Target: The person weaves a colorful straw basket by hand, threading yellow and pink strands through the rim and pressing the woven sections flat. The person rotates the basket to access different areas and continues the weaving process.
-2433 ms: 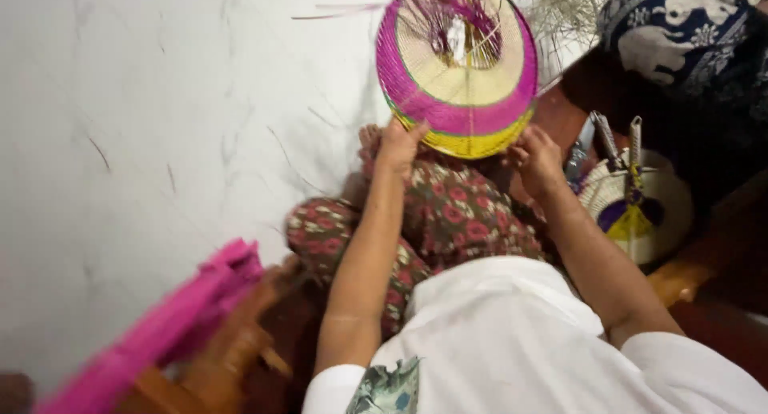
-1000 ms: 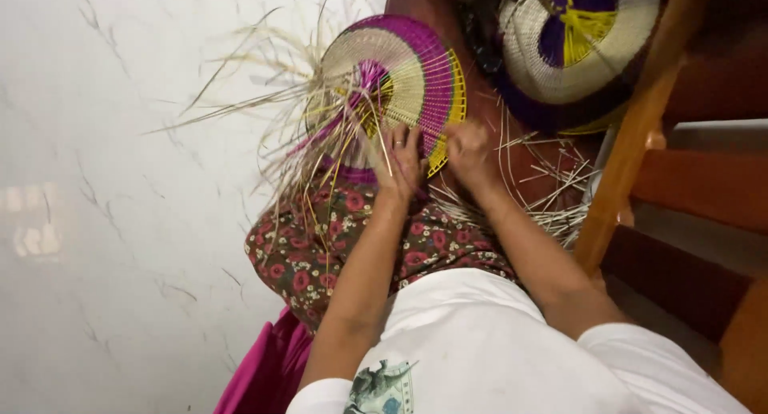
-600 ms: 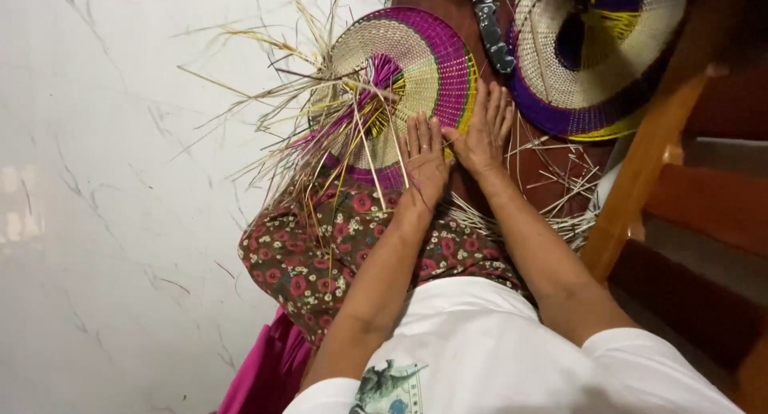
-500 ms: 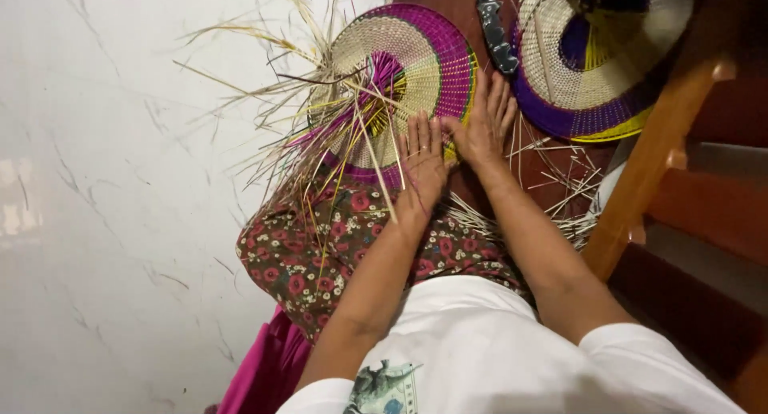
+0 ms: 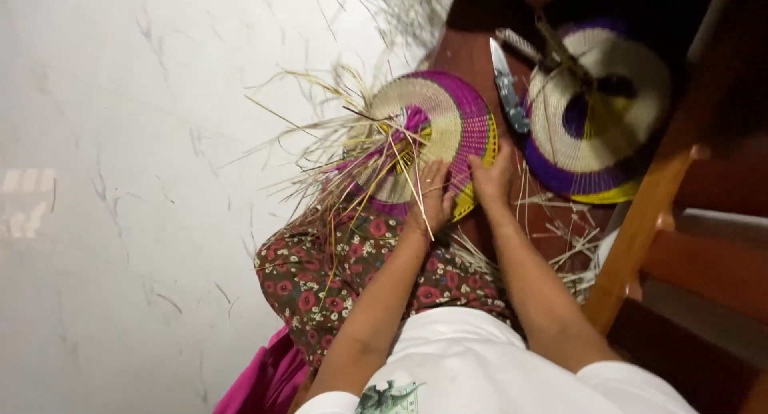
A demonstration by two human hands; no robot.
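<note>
Setting: person seated, floral-print lap (image 5: pixel 360 278), white marbled floor (image 5: pixel 120 182) on the person's left, wooden furniture frame (image 5: pixel 648 222) on the right

Work piece: round woven fan-shaped mat (image 5: pixel 428 146), magenta outer band, pale straw middle, yellow edge; lies just beyond the knees, tilted toward the person

Loose ends: unwoven straw strands (image 5: pixel 336 154) spray from the mat's left half out over the floor and down across the lap; long axis of the bundle runs from mat centre toward the lower left

Left hand (image 5: pixel 432 198): fingers spread flat, palm down on the mat's lower rim; one pale strand crosses over the knuckles; no pinch visible

Right hand (image 5: pixel 490 178): fingers close together, laid on the yellow-and-magenta edge just beside the left hand; whether it pinches a strand cannot be told

Key relation: the loose strands lie to the left of both hands, so the left hand is the nearer one; the right hand sits at the finished edge, away from them

Nearby: knife (image 5: pixel 508 90) lies between the two mats, point away from the person; second woven mat (image 5: pixel 596 118), purple, straw and yellow, well right of the hands; cut straw scraps (image 5: pixel 568 246) by the frame; pink cloth (image 5: pixel 260 382) at the lower left
</note>
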